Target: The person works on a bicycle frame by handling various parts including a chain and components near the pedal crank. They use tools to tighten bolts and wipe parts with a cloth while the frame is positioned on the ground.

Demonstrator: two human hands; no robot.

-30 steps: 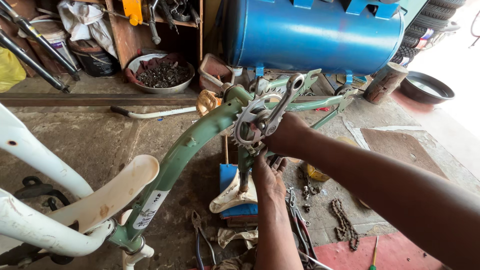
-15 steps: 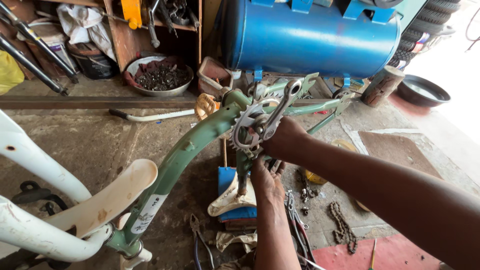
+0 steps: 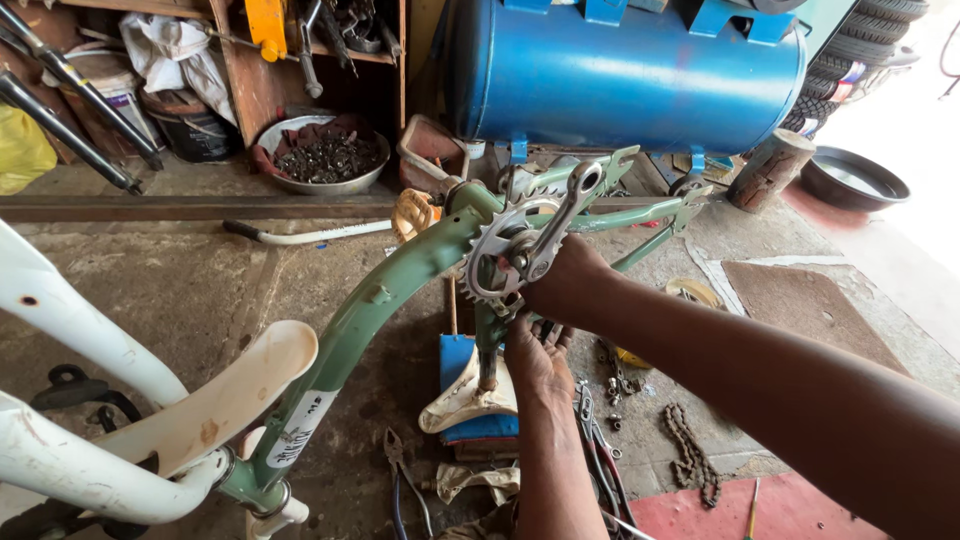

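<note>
Two hands work at the bottom bracket of an upturned green bicycle frame (image 3: 400,290) in the head view. The right hand (image 3: 570,285) is closed around the base of the silver crank arm (image 3: 558,220), beside the toothed chainring (image 3: 490,255). The left hand (image 3: 538,362) reaches up from below, its fingers curled against the frame just under the chainring; whether it grips anything cannot be told. Under the hands, a worn saddle (image 3: 465,400) lies on the concrete floor (image 3: 200,290), with a loose chain (image 3: 690,450) near it. Behind the frame stands a blue tank (image 3: 620,70).
</note>
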